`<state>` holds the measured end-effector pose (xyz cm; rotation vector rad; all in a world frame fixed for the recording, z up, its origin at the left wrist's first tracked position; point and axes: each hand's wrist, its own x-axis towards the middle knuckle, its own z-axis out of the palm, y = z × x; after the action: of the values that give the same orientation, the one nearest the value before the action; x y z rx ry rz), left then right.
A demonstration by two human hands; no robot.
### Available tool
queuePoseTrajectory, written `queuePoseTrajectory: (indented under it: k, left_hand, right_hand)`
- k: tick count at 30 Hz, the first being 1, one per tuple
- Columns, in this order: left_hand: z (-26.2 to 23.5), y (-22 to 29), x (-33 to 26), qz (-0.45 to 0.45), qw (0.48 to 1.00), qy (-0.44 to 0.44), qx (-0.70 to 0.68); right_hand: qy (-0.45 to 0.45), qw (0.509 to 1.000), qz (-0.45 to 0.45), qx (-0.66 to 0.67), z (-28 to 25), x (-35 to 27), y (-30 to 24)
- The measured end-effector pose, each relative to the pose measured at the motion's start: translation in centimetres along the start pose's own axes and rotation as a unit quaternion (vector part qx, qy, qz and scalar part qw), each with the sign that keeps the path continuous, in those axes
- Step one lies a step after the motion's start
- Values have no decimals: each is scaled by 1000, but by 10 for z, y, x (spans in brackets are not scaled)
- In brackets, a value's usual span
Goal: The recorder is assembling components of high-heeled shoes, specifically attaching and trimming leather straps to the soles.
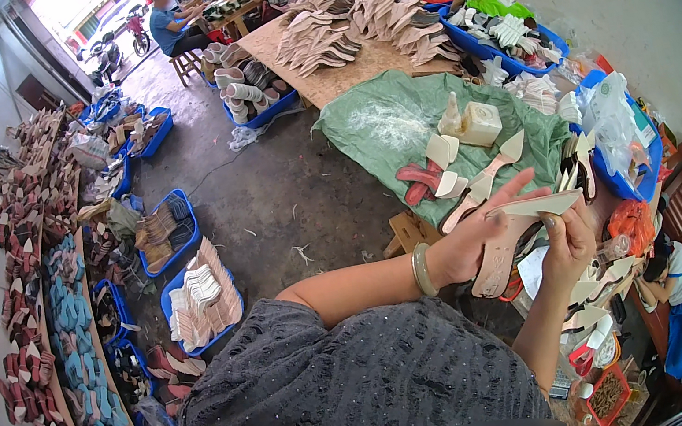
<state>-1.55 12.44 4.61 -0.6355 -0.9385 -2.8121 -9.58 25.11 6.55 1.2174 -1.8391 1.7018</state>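
left hand (461, 253): bangle on the wrist, fingers stretched and spread along the back of a pale pink insole (495, 264); can't tell if it presses. right hand (571, 241): thumb and fingers pinching the insole near its pointed end. insole is in the air just off the near edge of the green sheet (353, 132), tilted, rounded end low, pointed end toward the right.

sheet covers the near part of the bench (273, 49). on it: square jug (483, 121) and small bottle (450, 117) side by side toward the right edge; red pieces (420, 182) by the left edge, touching pale pieces (442, 150); loose insole (503, 157) toward the near right corner. insole piles (321, 33) at the far end. blue tub (650, 180) just beside the right edge, clear plastic bag (612, 121) in it.
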Motion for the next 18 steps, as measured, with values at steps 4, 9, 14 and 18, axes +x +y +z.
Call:
queuePoseTrajectory:
  k: [4,9,14,18]
  left_hand:
    - [4,-3,-3,9,974,20,225]
    - [-9,-2,3,84,967,-8,240]
    - [7,11,-1,50,981,61,179]
    - [4,8,-1,38,989,58,134]
  right_hand:
    - [36,990,16,133,14,-7,5]
    - [56,981,58,176,28,-21,18]
    - [66,934,232,263,30,-31,11]
    - [103,936,247,227,25,-41,11]
